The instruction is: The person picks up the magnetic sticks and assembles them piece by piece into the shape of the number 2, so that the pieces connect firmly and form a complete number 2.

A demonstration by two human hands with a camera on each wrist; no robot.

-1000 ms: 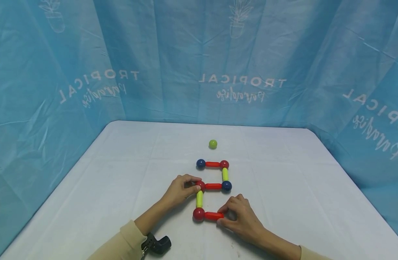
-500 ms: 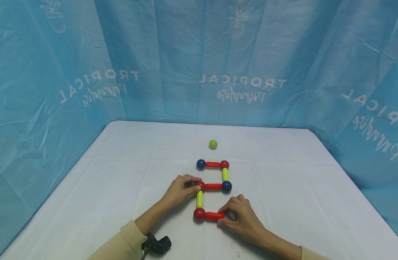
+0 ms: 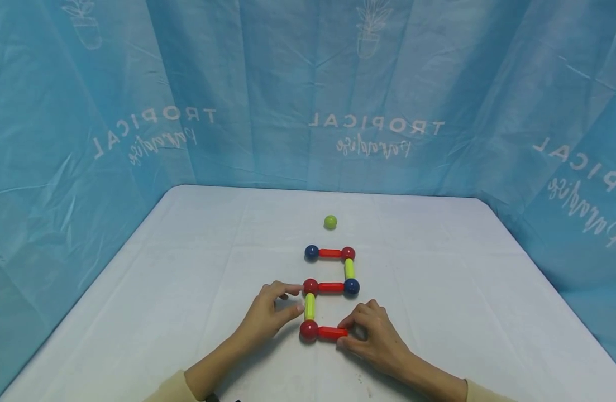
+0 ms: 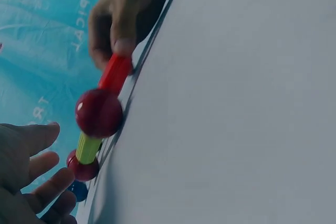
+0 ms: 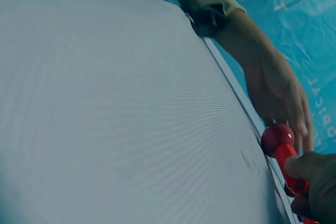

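Observation:
An S-shaped chain of magnetic rods and balls lies on the white table. My right hand pinches the free end of the nearest red rod, between thumb and fingers. That rod's other end meets a red ball. From there a yellow-green rod leads to the middle red ball. My left hand is beside this ball with thumb and fingers spread, holding nothing; the index fingertip is very near the ball, and contact is unclear. In the left wrist view, the left fingers are loosely extended.
Farther along the chain are a red rod, a blue ball, a second yellow-green rod, another red ball and a far blue ball. A loose green ball sits behind. Blue curtains surround the table.
My left hand has let go of the middle red ball and drawn back slightly toward the lower left, its fingers parting. The right hand keeps its grip on the red rod.

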